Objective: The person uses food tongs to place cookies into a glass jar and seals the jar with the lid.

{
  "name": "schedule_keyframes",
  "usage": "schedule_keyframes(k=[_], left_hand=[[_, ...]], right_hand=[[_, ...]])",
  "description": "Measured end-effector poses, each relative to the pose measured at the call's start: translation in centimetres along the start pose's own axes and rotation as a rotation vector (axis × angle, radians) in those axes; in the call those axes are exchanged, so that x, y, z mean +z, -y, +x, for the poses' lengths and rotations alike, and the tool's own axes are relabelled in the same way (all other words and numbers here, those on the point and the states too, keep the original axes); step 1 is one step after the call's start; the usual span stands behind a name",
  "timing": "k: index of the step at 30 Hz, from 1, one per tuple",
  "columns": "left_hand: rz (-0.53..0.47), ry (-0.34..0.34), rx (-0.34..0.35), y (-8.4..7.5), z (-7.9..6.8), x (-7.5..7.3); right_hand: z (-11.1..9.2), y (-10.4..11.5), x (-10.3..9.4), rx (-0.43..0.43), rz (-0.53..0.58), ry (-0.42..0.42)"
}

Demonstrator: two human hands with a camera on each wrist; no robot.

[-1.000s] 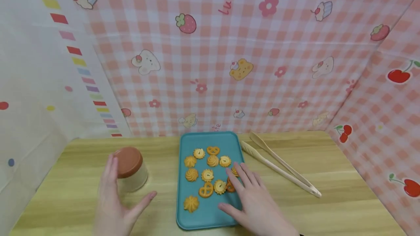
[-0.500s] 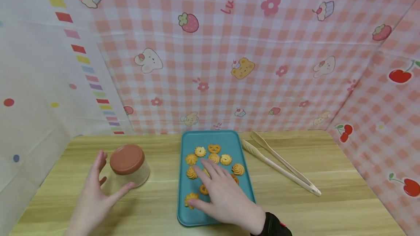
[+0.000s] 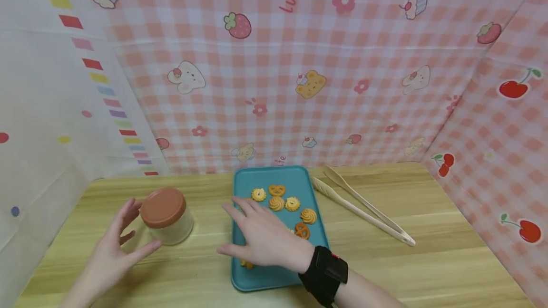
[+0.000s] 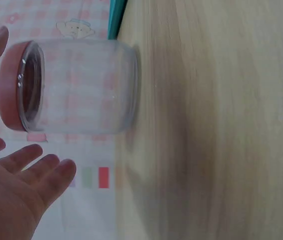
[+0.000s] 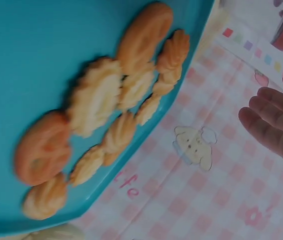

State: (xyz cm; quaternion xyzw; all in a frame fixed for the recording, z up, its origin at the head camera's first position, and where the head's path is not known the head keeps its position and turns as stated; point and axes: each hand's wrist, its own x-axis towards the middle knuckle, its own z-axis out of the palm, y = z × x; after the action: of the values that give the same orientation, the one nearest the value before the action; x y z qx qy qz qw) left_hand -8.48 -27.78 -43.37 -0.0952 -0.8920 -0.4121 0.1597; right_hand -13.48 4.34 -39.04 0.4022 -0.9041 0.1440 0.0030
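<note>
A clear jar [image 4: 81, 87] with a reddish-brown lid [image 3: 163, 207] stands upright on the left part of the table; nothing shows inside it. Just left of it is my left hand [image 3: 112, 246], thumb and fingers spread around its near side, with a visible gap in the left wrist view. My right hand [image 3: 267, 236] reaches leftward above the blue tray [image 3: 274, 175], fingers extended and holding nothing. On the tray lie several cookies, among them a swirled one [image 3: 308, 216] and a pretzel [image 3: 301, 231]; my right hand hides others.
Wooden tongs [image 3: 364, 208] lie spread on the table [image 3: 428, 260] to the right of the tray. A pink checked cloth [image 3: 274, 61] hangs behind the table's back edge and along the right side.
My right hand has swept leftward from the tray's right side across the cookies. My left hand has drawn slightly left and back from the jar. Jar and tray stay in place.
</note>
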Motion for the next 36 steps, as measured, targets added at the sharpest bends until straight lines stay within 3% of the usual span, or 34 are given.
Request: schedule_keyframes(k=[11, 22, 36], left_hand=[[-0.033, 0.101, 0.001, 1.5, 0.9, -0.4], [-0.056, 0.265, -0.063, 2.5, 2.0, -0.5], [-0.091, 0.299, -0.093, 2.9, 2.8, 0.1]], right_hand=[[5.8, 2.1, 0.0, -0.081, -0.058, 0.001], [10.1, 3.7, 0.6, -0.064, 0.049, 0.065], [12.8, 4.9, 2.0, -0.008, 0.126, 0.089]])
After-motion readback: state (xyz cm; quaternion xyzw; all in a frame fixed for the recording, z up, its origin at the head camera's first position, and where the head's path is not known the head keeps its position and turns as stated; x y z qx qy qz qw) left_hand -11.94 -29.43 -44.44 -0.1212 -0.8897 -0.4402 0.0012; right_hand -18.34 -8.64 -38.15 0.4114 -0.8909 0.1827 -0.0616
